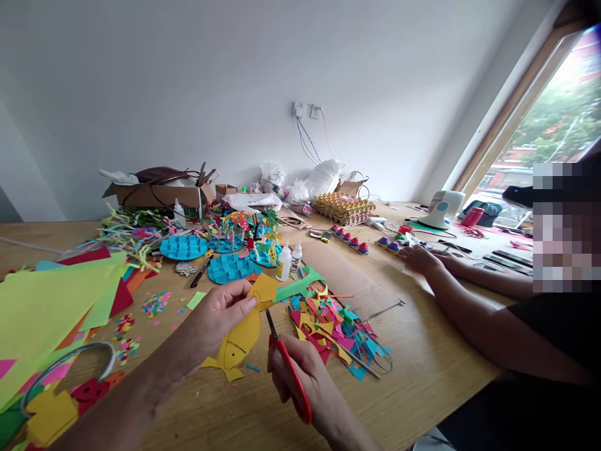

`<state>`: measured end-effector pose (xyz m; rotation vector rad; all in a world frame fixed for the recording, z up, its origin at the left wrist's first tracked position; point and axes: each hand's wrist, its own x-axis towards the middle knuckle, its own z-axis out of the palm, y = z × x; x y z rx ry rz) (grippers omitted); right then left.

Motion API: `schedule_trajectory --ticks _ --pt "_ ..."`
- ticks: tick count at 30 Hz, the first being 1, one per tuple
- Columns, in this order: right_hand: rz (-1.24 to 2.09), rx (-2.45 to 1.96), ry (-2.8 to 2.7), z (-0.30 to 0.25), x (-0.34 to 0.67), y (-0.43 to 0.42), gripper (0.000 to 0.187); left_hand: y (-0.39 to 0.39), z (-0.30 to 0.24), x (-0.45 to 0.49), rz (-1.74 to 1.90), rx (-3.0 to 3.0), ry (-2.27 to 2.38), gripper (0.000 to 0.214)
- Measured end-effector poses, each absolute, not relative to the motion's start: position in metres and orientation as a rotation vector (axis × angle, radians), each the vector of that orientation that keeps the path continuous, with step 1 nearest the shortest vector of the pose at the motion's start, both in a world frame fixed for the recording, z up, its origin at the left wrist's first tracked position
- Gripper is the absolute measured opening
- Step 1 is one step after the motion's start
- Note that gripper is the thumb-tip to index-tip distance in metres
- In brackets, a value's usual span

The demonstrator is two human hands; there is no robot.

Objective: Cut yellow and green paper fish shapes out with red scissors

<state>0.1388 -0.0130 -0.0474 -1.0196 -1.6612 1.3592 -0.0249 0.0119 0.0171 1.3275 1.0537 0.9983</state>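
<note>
My left hand (230, 307) pinches a piece of yellow paper (265, 288) with pencil-like lines on it, between thumb and fingers. Just below it is a yellow paper fish (240, 341) with a drawn eye and curved line; I cannot tell whether it joins the held piece. In my right hand (303, 369) are red-handled scissors (293, 379), fingers wrapped round the handles. The dark blades point up toward the lower edge of the held paper, looking nearly closed. Colourful paper scraps (333, 326) lie heaped to the right of the scissors.
Coloured paper sheets (61, 294) spread over the left side, near a white headband-like loop (70, 363). Blue round paper bases (183, 247), glue bottles (284, 262) and a cardboard sheet (347, 275) stand ahead. At right, another person's hands (422, 258) work near small painted pieces.
</note>
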Motion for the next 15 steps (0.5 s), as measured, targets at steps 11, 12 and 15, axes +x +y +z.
schedule_trajectory --ticks 11,12,15 --pt "1.399 -1.013 -1.603 -0.0446 0.1335 -0.0134 0.041 0.0139 0.0074 -0.0221 0.976 1.293 0.988 0.024" --pt "1.398 -1.015 -1.604 -0.0447 0.1333 -0.0135 0.042 0.0132 0.0081 -0.0215 0.983 1.298 0.979 0.023" --pt "1.399 -1.012 -1.593 -0.0444 0.1323 -0.0140 0.044 0.0113 0.0093 -0.0196 0.987 1.316 0.955 0.022"
